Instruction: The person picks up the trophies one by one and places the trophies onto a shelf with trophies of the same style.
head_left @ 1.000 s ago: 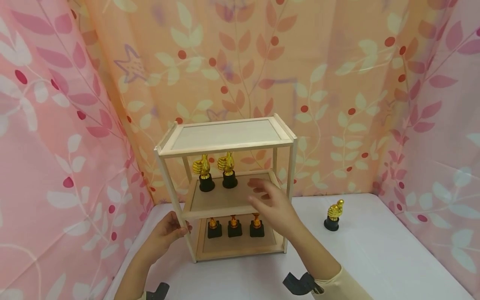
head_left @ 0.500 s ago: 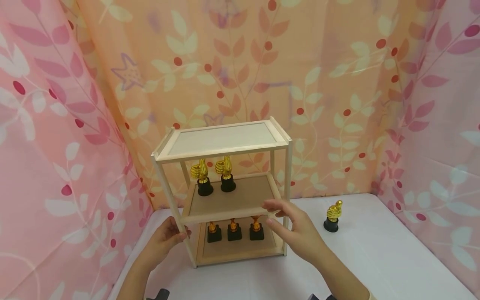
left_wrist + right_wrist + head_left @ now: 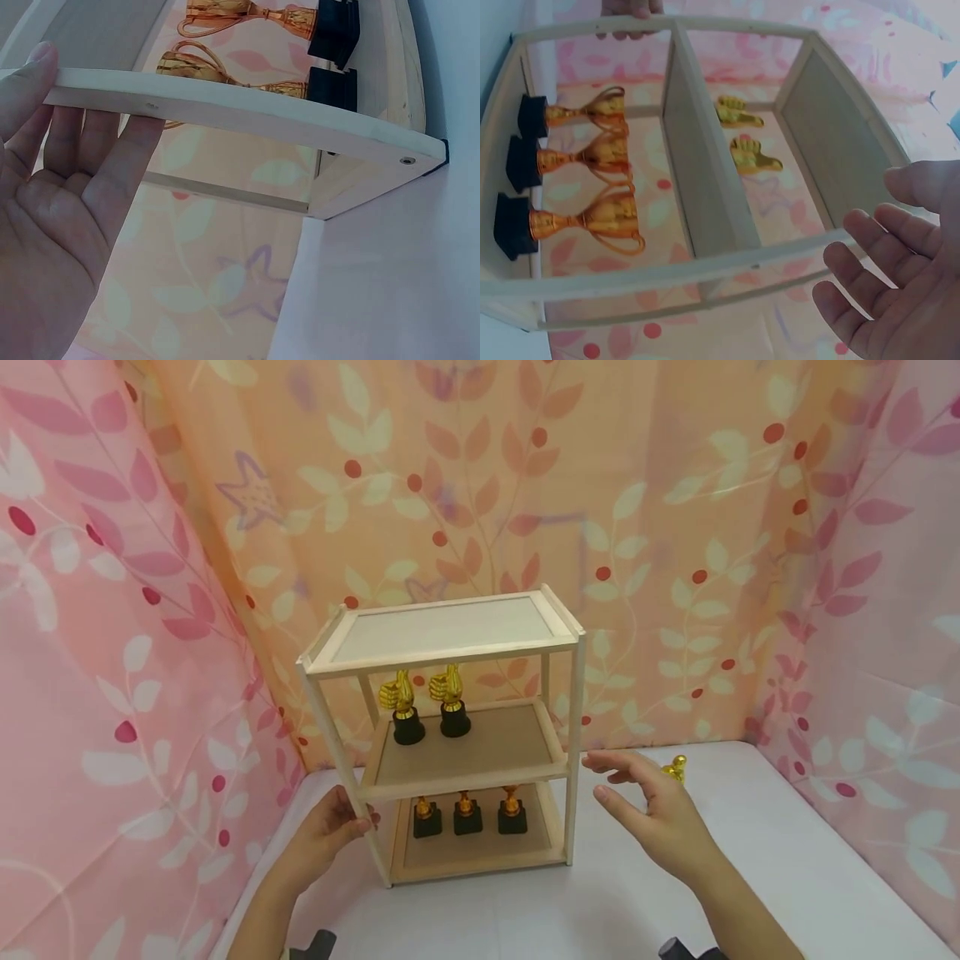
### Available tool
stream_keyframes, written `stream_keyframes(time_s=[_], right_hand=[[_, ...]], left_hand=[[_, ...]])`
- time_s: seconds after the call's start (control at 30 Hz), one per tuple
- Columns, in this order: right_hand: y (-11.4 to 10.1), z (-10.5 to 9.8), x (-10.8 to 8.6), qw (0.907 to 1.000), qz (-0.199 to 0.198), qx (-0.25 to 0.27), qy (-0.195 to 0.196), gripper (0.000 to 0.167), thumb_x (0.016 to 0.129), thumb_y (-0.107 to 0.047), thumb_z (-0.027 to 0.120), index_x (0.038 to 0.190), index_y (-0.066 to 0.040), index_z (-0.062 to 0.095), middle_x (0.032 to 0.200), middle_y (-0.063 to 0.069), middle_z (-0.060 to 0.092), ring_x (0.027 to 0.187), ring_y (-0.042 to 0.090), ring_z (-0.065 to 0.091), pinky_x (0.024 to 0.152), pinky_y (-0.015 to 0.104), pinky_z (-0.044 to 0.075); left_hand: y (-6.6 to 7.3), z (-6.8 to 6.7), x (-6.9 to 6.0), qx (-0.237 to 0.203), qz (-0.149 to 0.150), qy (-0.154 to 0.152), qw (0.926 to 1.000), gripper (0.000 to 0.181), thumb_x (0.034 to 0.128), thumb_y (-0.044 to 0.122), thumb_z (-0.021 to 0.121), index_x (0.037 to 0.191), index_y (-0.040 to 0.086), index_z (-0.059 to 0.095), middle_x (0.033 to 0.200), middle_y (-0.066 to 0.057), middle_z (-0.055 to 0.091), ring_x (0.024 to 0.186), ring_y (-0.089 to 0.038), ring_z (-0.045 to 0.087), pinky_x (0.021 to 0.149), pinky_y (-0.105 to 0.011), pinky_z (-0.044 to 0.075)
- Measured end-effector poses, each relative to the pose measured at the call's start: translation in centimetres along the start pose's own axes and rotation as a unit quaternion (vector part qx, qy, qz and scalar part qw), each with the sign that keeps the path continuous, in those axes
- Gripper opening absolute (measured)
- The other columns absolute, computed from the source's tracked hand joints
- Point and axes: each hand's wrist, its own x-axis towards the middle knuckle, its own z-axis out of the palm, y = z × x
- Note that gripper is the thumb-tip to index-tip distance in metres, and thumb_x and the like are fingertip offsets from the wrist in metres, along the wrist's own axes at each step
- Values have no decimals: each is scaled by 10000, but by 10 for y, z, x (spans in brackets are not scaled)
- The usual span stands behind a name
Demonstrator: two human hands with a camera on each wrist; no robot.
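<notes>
A three-tier wooden shelf (image 3: pixel 472 775) stands on the table. My left hand (image 3: pixel 327 835) pinches its front left post (image 3: pixel 225 105), thumb on one side and fingers on the other. Two gold thumbs-up trophies (image 3: pixel 452 702) on black bases stand on the middle tier, towards the left. The bottom tier holds three cup trophies (image 3: pixel 604 217) in a row, their tops hidden from the head view. Right of the shelf, my right hand (image 3: pixel 660 827) hovers with fingers spread and nothing in them. Behind it, a third thumbs-up trophy (image 3: pixel 677 768) shows only its gold top.
The white-covered table (image 3: pixel 810 860) reaches out to the right of the shelf. Behind it hangs an orange patterned curtain (image 3: pixel 660 527), with pink patterned curtains (image 3: pixel 97 693) along both sides. The shelf's top tier (image 3: pixel 442 628) sits over the trophies.
My right hand has drawn back from the middle tier and moved right, past the shelf's right post, now covering most of the lone trophy. My left hand stays on the post.
</notes>
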Motion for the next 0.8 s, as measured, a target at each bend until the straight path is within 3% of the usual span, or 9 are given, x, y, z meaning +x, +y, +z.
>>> stream_keyframes(time_s=[0.23,0.4,0.57,0.7,0.8], right_hand=[[11,-21,3,9994,-206,-146,221,448,932,-11,721,1343,-164,631,1256,-24,698,1143,59,619,957,148,455],[21,-37,3,9986,-57,-316,429,474,929,5,716,1352,-190,632,1243,17,701,1096,13,612,961,111,433],[31,-51,2,9975,145,-440,538,453,935,-10,716,1344,-191,642,1237,-35,699,1073,2,601,985,79,385],[44,-60,3,9969,68,-526,576,471,918,13,725,1342,-174,644,1233,-101,686,1085,-10,592,984,73,383],[56,-67,3,9968,58,-570,563,473,915,19,724,1348,-151,641,1243,-78,687,1114,-18,590,984,74,392]], left_hand=[[-1,-1,1,41,66,-9,10000,286,1008,-11,588,1222,-92,417,1127,-263,595,1065,-162,700,932,-276,567],[-2,-1,1,129,76,2,9999,286,1009,-2,590,1225,-88,424,1129,-269,596,1066,-164,701,929,-274,567],[-4,-3,1,155,81,48,9998,280,1003,-9,597,1215,-87,431,1111,-225,605,1064,-196,704,922,-278,571],[-4,-3,0,167,108,27,9998,284,1003,-5,599,1215,-90,430,1109,-224,604,1064,-211,702,922,-281,573],[-3,-3,1,149,99,13,9998,295,1003,-1,602,1225,-89,429,1113,-222,602,1070,-225,700,926,-282,572]])
